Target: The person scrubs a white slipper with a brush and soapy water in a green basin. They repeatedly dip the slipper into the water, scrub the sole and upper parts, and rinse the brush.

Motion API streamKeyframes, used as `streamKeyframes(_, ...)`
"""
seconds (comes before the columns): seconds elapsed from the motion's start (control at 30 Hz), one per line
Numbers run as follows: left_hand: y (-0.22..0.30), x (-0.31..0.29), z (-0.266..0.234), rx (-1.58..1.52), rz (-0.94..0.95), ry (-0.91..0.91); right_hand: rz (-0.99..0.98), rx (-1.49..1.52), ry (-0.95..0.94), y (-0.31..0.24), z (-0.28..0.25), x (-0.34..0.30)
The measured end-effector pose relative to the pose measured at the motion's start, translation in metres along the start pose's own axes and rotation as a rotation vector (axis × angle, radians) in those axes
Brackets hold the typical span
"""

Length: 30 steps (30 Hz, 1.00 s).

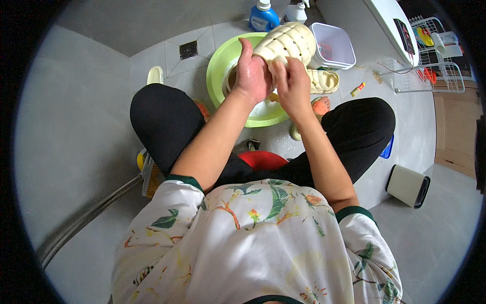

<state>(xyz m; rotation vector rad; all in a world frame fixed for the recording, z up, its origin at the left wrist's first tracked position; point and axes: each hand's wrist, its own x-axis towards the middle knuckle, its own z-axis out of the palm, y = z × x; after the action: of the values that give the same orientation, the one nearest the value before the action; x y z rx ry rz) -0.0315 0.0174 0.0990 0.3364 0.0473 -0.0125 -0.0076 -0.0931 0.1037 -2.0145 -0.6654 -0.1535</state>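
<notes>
A cream clog (286, 43) with holes in its upper is held above the green basin (213, 66). My left hand (252, 78) grips it from the left, thumb up, with most of its fingers hidden by the shoe. Closed against the clog's near edge, my right hand (292, 83) has its fingers bent and pressed together. Beneath my wrists the basin holds whitish liquid, and something yellow partly shows there. A second cream shoe (324, 82) lies just right of the basin.
Blue (263, 17) and white (295, 14) bottles stand behind the basin, near a white tub (334, 48). A floor drain (188, 49) lies left, a wire rack (430, 55) right. Between my legs is a red object (263, 160); a cream bin (408, 186) sits at right.
</notes>
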Motion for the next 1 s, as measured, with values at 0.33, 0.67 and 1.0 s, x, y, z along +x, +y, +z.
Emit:
streamKeyframes(0.33, -0.019, -0.004, 0.005, 0.133, 0.025, 0.075, -0.025, -0.147, 0.117, 0.0, -0.012, 0.022)
streamKeyframes(0.67, -0.013, -0.004, -0.008, 0.246, 0.103, 0.135, -0.21, -0.091, 0.155, 0.018, -0.025, 0.036)
streamKeyframes(1.0, -0.013, -0.002, -0.002, 0.472, 0.139, 0.147, 0.001, -0.102, 0.177, 0.037, -0.04, 0.05)
